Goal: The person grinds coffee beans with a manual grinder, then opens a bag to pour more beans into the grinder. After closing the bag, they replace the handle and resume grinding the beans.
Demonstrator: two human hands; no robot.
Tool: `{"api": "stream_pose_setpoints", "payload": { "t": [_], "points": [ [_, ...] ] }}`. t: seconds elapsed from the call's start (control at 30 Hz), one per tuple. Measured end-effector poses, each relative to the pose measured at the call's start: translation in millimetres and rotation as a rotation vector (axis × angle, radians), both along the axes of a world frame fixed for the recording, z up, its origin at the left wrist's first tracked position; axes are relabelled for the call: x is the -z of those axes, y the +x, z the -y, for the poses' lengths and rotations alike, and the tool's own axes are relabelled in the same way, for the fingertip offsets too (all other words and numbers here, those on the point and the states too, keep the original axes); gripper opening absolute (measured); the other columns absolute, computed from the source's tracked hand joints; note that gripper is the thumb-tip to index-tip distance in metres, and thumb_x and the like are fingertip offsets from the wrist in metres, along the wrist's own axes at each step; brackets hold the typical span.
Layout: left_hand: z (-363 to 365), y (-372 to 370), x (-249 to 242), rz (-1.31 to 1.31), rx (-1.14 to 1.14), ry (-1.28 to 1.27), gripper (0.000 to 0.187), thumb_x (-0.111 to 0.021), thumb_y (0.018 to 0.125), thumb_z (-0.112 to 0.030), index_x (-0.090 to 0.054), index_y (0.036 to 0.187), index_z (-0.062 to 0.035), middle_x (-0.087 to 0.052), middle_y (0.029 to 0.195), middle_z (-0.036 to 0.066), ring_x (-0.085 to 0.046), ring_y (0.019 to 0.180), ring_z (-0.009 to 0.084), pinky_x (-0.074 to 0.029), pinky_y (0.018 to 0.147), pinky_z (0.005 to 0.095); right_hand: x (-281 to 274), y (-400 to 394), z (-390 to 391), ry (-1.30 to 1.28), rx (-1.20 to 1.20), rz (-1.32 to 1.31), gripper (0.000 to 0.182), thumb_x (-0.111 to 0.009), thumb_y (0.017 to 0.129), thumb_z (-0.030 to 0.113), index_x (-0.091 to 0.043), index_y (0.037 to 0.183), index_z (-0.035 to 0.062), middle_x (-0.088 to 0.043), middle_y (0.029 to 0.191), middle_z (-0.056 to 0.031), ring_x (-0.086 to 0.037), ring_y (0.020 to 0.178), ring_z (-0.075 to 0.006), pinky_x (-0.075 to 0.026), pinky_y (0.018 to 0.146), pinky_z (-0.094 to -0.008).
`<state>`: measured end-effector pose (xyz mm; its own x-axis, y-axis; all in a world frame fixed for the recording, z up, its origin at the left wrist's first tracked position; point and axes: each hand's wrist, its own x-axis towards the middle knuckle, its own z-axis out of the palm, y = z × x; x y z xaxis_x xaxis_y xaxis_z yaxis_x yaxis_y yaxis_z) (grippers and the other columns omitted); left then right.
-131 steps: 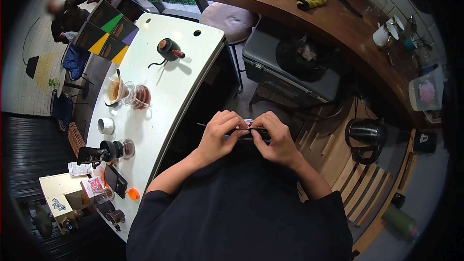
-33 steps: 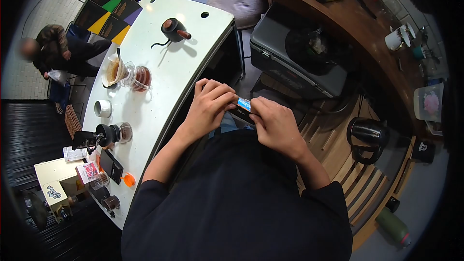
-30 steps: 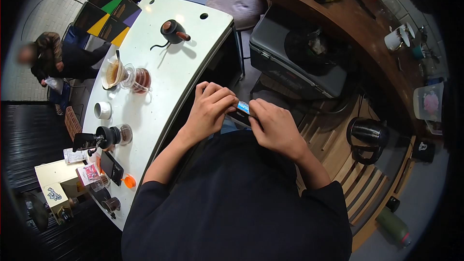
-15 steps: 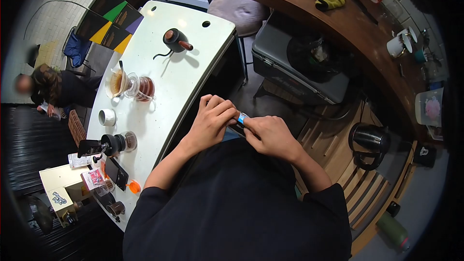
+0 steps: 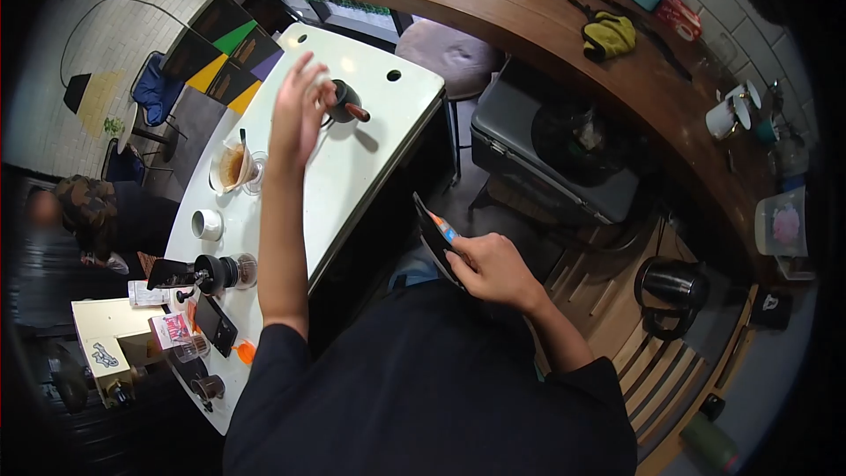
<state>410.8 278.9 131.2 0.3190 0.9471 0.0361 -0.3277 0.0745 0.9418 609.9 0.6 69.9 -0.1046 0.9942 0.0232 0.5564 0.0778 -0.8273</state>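
My right hand (image 5: 492,270) grips a flat dark pouch (image 5: 434,234) with a blue and orange label, held in front of my chest beside the white table (image 5: 388,137). My left hand (image 5: 298,113) is stretched out over the table with its fingers apart and nothing visible in them. It hovers just left of the small black gooseneck kettle (image 5: 345,104) with a brown handle. A glass server with a filter dripper (image 5: 234,167) stands below and left of that hand.
On the white table are a white cup (image 5: 208,224), a hand grinder (image 5: 216,272), a dark scale (image 5: 214,324) and small packets. A curved wooden counter (image 5: 493,9) carries a yellow cloth, mugs and blue boxes. A grey case (image 5: 551,154) and black kettle (image 5: 671,284) stand right. Another person (image 5: 84,211) crouches left.
My left hand has let go of the pouch and swung up and out over the table toward the kettle. The right hand alone keeps the pouch, now tilted. The person at left moved lower.
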Motion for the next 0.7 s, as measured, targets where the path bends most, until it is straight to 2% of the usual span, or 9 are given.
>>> {"api": "stream_pose_setpoints", "payload": {
  "t": [0.1, 0.13, 0.2, 0.33, 0.4, 0.47, 0.57, 0.6, 0.7],
  "points": [
    [-124, -17, 27, 0.109, -0.047, -0.209, 0.02, -0.066, 0.096, -0.015, -0.056, 0.111, -0.0075, -0.058, 0.105, 0.007, -0.058, 0.089, 0.0176, -0.05, 0.072, 0.0324, -4, 1, 7, -0.022, 0.03, -0.035, 0.018, -0.063, 0.088, 0.017, -0.064, 0.08, 0.0018, -0.062, 0.063, -0.018, -0.064, 0.061, -0.0386, -0.049, 0.06, -0.0471],
    [-153, -18, 34, 0.098, -0.093, -0.256, 0.018, -0.067, 0.094, -0.015, -0.057, 0.107, -0.0065, -0.058, 0.1, 0.006, -0.057, 0.085, 0.0174, -0.049, 0.071, 0.0321, -6, 1, 9, -0.038, 0.05, -0.05, 0.019, -0.064, 0.088, 0.017, -0.062, 0.077, 0.0013, -0.06, 0.062, -0.0179, -0.063, 0.06, -0.0387, -0.048, 0.059, -0.0471],
    [-185, -16, 32, 0.129, -0.081, -0.42, 0.021, -0.069, 0.093, -0.018, -0.057, 0.105, -0.0052, -0.057, 0.098, 0.006, -0.056, 0.084, 0.0173, -0.049, 0.07, 0.0317, -7, 3, 12, -0.019, 0.072, -0.068, 0.021, -0.064, 0.088, 0.017, -0.06, 0.075, 0.001, -0.058, 0.06, -0.0181, -0.062, 0.058, -0.0387, -0.047, 0.058, -0.0471],
    [-199, -4, 30, 0.123, -0.137, -0.411, 0.022, -0.069, 0.093, -0.022, -0.058, 0.105, -0.0069, -0.058, 0.1, 0.006, -0.056, 0.087, 0.0178, -0.049, 0.073, 0.0332, -10, 6, 17, -0.037, 0.09, -0.11, 0.022, -0.065, 0.088, 0.016, -0.058, 0.074, 0.0003, -0.057, 0.06, -0.0186, -0.061, 0.058, -0.0385, -0.046, 0.057, -0.0457],
    [-149, 13, 22, 0.076, -0.174, -0.204, 0.031, -0.067, 0.095, -0.024, -0.058, 0.118, -0.0054, -0.058, 0.103, 0.005, -0.057, 0.092, 0.0163, -0.049, 0.08, 0.0328, -9, 8, 17, -0.052, 0.105, -0.134, 0.022, -0.065, 0.088, 0.016, -0.058, 0.074, 0.0, -0.056, 0.06, -0.0181, -0.06, 0.056, -0.0375, -0.045, 0.056, -0.0447],
    [-70, 31, 19, -0.078, -0.099, 0.038, 0.043, -0.061, 0.099, -0.034, -0.054, 0.135, -0.0129, -0.057, 0.111, 0.003, -0.053, 0.104, 0.0154, -0.043, 0.093, 0.0346, -11, 12, 15, -0.062, 0.122, -0.159, 0.022, -0.066, 0.088, 0.016, -0.058, 0.075, -0.0001, -0.055, 0.059, -0.0179, -0.059, 0.055, -0.0369, -0.044, 0.056, -0.0442],
    [32, 33, 50, -0.266, 0.18, 0.23, 0.055, -0.065, 0.096, -0.036, -0.048, 0.136, -0.0034, -0.058, 0.113, 0.008, -0.055, 0.104, 0.0164, -0.043, 0.093, 0.0325, -12, 18, 14, -0.058, 0.133, -0.179, 0.022, -0.066, 0.088, 0.016, -0.058, 0.075, -0.0003, -0.054, 0.058, -0.0177, -0.058, 0.053, -0.0355, -0.044, 0.055, -0.0428],
    [68, 33, 54, -0.268, 0.256, 0.142, 0.061, -0.07, 0.092, -0.04, -0.048, 0.135, -0.003, -0.058, 0.116, 0.009, -0.056, 0.111, 0.0181, -0.043, 0.098, 0.0323, -12, 20, 12, -0.037, 0.12, -0.176, 0.022, -0.066, 0.088, 0.015, -0.058, 0.075, -0.0004, -0.054, 0.058, -0.0177, -0.058, 0.052, -0.0348, -0.043, 0.054, -0.0421],
    [137, 28, 53, -0.369, 0.523, 0.351, 0.061, -0.071, 0.092, -0.045, -0.052, 0.131, -0.0031, -0.059, 0.12, 0.01, -0.056, 0.117, 0.0192, -0.041, 0.104, 0.0351, -15, 22, 6, -0.029, 0.062, -0.229, 0.021, -0.065, 0.088, 0.014, -0.058, 0.074, -0.0009, -0.054, 0.058, -0.0182, -0.057, 0.05, -0.0336, -0.042, 0.053, -0.0405]
  ]
}}
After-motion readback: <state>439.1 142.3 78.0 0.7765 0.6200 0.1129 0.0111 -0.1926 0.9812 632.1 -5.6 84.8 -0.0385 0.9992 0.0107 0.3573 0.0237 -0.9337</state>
